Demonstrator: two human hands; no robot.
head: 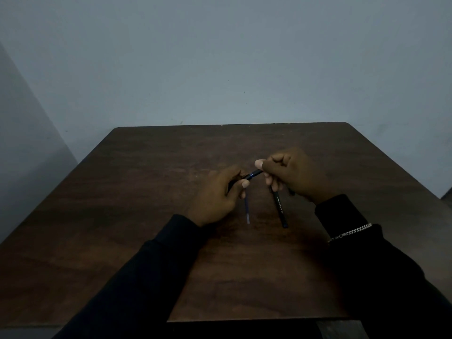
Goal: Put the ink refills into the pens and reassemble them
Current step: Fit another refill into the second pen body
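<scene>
- Pen piece [253, 174], dark with a blue band, held up over the middle of the table between both hands, tilted up toward the right
- left hand [220, 192] curled round its lower left end, thumb on top near the blue band
- right hand [293, 174] pinches its upper right end between thumb and forefinger, other fingers curled under
- ink refill [247, 211], thin, bluish, pale at the near tip, lies on the table just below the left hand, pointing at the near edge; far end hidden behind the fingers
- black pen barrel [280, 207] with white lettering runs from under the right hand's fingers toward the near edge, just right of the refill and apart from it; cannot tell if it lies flat or hangs from the fingers
- dark sleeves [146, 277] on both arms, silver chain bracelet [349, 233] on the right wrist
- table [146, 192] dark brown wood, far corners rounded
- plain blue-grey wall [220, 57] right behind the far edge, room dim
</scene>
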